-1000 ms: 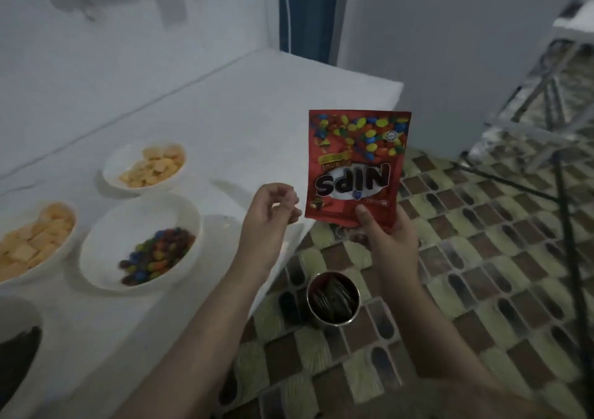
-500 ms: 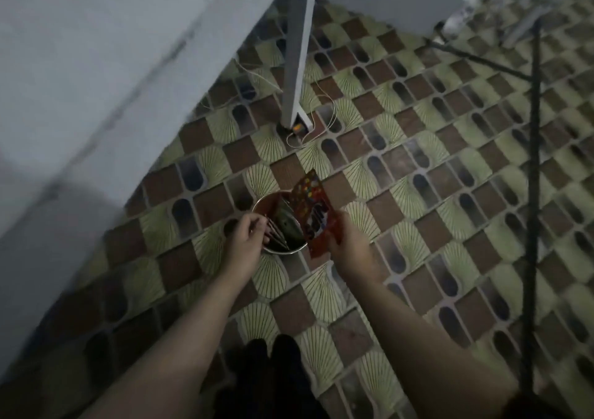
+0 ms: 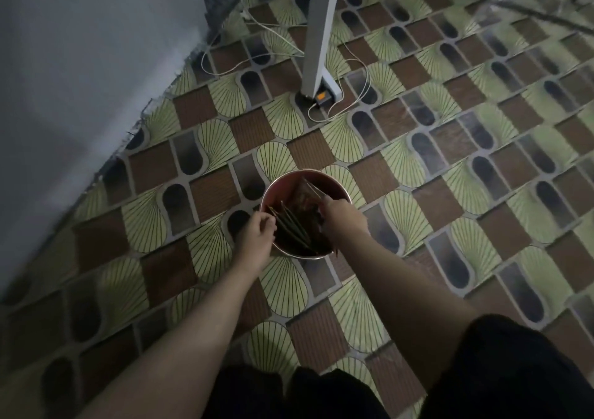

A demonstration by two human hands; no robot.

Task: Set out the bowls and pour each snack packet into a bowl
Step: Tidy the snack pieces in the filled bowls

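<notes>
The right hand (image 3: 342,217) is reaching into the round metal bin (image 3: 279,179) on the patterned floor, its fingers pinching a dark red snack packet (image 3: 303,198) standing inside; no writing is legible. The left hand (image 3: 257,235) is hovering at the bin's left rim, its fingers loosely curled and holding nothing.

The right hand (image 3: 342,217) hides its grip on the dim packet (image 3: 303,198).
</notes>
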